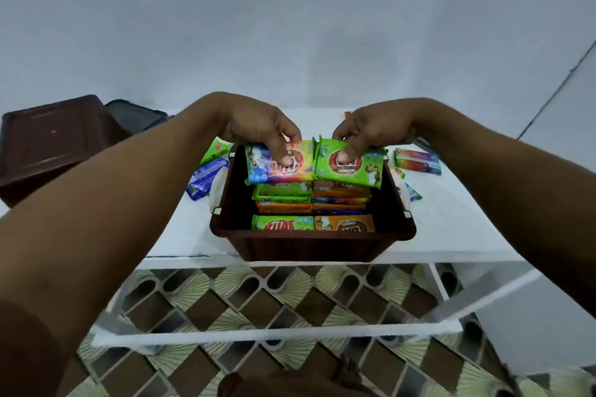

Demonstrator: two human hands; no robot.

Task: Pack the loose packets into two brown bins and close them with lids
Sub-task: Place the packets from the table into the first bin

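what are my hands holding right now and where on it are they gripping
The left hand pinches a rainbow-coloured foil packet by its upper edge; the right hand pinches a green foil packet likewise.

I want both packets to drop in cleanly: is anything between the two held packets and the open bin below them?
Nothing visible. The left hand and right hand hold the left packet and right packet over the open bin; no lid on it. Below lie only stacked packets.
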